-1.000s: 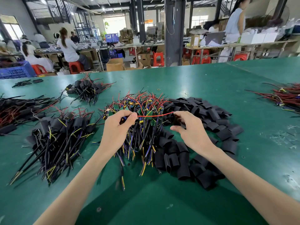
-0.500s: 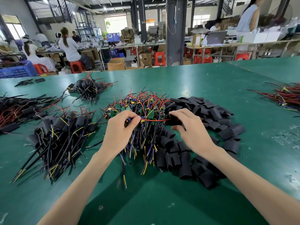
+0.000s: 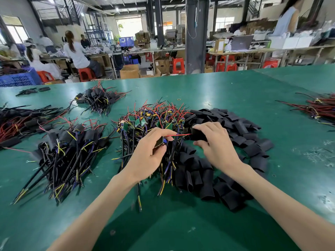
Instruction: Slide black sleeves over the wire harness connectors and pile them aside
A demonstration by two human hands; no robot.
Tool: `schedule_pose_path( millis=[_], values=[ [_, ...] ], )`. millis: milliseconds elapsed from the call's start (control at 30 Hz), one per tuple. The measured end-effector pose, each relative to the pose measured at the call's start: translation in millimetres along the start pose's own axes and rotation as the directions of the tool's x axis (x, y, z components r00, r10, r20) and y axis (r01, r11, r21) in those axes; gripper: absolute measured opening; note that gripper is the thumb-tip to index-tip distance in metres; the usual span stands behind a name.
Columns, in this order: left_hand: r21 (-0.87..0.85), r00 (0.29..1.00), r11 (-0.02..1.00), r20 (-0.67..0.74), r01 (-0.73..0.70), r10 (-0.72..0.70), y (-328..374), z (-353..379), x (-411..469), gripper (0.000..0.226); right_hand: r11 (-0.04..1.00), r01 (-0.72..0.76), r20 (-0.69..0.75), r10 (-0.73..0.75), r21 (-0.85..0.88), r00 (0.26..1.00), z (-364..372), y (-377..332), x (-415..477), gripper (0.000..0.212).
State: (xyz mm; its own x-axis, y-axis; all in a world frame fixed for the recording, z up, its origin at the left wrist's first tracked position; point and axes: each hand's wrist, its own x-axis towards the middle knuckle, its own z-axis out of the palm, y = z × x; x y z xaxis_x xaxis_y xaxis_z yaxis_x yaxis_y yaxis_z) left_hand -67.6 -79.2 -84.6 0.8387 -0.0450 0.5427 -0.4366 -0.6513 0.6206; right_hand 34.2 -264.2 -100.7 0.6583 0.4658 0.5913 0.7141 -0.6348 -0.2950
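Black sleeve (image 3: pixel 198 135), pinched in right hand (image 3: pixel 217 147); left hand (image 3: pixel 148 156) grips connector (image 3: pixel 161 142). Recommended: thread red wire (image 3: pixel 178 135) first, keeping sleeve mouth open and aligned.

At one o'clock a blurred person (image 3: pixel 288 22) is cut off; at three o'clock a wire bundle (image 3: pixel 319 109) runs off-frame. The left hand (image 3: pixel 146 156) half-hides its circuit board (image 3: pixel 161 142).

A small circuit board (image 3: pixel 161 142) is pinched in the left hand (image 3: pixel 148 158); its red wire (image 3: pixel 178 135) is stretched to a black sleeve (image 3: pixel 198 135) gripped by the right hand (image 3: pixel 217 149), above harnesses (image 3: pixel 145 122) piled on the green table (image 3: pixel 235 87).
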Motion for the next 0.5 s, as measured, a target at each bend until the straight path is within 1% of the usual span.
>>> schedule_pose_path(
  millis=[67,167,300,367,433,500],
  values=[
    [-0.011,1.0,1.0,0.014,-0.008,0.008,1,1,-1,0.042,0.999,-0.002,0.012,0.001,0.038,1.0,0,-1,1,0.04],
    [0.008,1.0,1.0,0.017,-0.016,0.016,2,4,-1,0.033,0.996,0.05,0.023,-0.052,0.075,0.998,0,-4,2,0.039],
    [0.019,0.998,0.998,0.018,0.062,-0.063,-1,7,-1,0.033,0.988,0.11,0.015,-0.113,0.111,0.993,-2,-10,1,0.038],
    [0.056,0.997,0.995,0.011,0.082,-0.083,-4,10,-1,0.035,0.978,0.167,0.033,-0.172,0.123,0.984,-3,-13,-1,0.038],
    [0.117,0.997,0.99,-0.019,0.075,-0.074,-6,12,0,0.035,0.97,0.224,0.072,-0.231,0.097,0.97,-5,-17,-3,0.038],
    [0.169,0.998,0.984,-0.045,0.053,-0.046,-8,12,1,0.031,0.955,0.294,0.095,-0.291,-0.022,0.952,-5,-19,-5,0.038]
  ],
)
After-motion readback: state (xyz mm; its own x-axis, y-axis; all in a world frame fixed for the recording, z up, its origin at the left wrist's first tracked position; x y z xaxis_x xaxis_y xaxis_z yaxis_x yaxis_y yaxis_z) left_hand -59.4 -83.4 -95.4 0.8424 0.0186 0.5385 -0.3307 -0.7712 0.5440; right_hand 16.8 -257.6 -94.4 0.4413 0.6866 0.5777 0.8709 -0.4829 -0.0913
